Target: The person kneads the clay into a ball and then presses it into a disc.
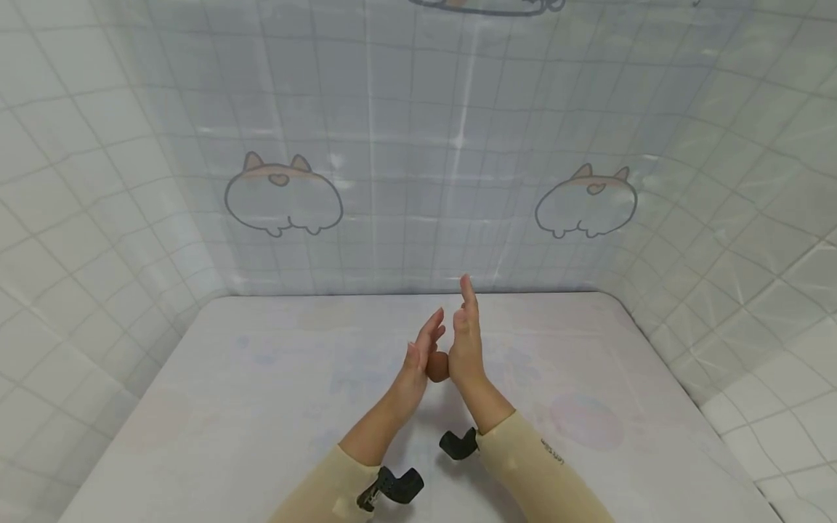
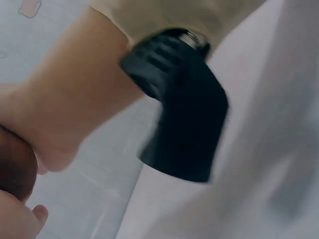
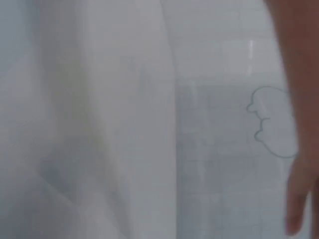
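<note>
Between my two palms sits a small, smooth brown ball (image 1: pixel 437 367), raised above the table. My left hand (image 1: pixel 415 370) presses it from the left, its fingers extended and slanting up to the right. On the other side my right hand (image 1: pixel 467 345) stands upright with straight fingers, the ball against the lower palm. In the left wrist view the brown ball (image 2: pixel 17 164) shows at the left edge, between the hands. The right wrist view holds only part of a forearm and fingers (image 3: pixel 296 199) at its right edge; the ball is out of sight there.
A pale, faintly patterned table (image 1: pixel 261 392) lies under the hands. White grid-patterned curtains (image 1: pixel 418 181) with printed cartoon animals stand behind it and at both sides. Black wrist mounts (image 1: pixel 400 485) stick out from the beige sleeves (image 1: pixel 536 465).
</note>
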Motion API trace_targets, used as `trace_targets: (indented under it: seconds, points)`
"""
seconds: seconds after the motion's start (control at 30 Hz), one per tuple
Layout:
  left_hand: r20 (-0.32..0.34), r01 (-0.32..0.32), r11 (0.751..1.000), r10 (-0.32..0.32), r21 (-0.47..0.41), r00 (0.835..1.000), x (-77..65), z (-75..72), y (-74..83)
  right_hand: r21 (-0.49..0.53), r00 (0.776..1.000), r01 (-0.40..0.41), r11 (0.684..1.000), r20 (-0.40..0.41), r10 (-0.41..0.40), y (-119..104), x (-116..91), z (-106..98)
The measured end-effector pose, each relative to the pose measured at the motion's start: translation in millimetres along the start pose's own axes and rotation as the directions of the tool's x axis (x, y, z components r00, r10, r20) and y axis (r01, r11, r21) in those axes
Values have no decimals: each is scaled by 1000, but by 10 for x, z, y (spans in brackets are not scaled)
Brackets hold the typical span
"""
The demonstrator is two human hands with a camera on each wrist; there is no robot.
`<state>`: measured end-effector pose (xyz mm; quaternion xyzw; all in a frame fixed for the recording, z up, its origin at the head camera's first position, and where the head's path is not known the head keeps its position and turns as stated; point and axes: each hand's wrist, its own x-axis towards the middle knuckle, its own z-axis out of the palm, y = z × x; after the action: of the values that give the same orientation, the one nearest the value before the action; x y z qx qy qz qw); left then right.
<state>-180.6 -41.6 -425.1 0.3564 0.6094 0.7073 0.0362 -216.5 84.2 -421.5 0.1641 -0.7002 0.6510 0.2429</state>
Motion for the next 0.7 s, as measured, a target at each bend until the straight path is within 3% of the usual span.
trace_targets:
  seconds: [0.17, 0.37, 0.7]
  points:
    - [-63, -53, 999, 54, 13, 997, 27, 8, 67, 10, 994, -74, 997, 83, 73, 6, -45, 36]
    - [-133, -87, 996, 89, 21, 987, 57, -6, 78, 90, 962, -151, 984, 242, 125, 11, -99, 90]
    - [-235, -47, 986, 84, 161, 968, 125, -56, 32, 134, 941, -48, 990, 338, 0, -67, -209, 159]
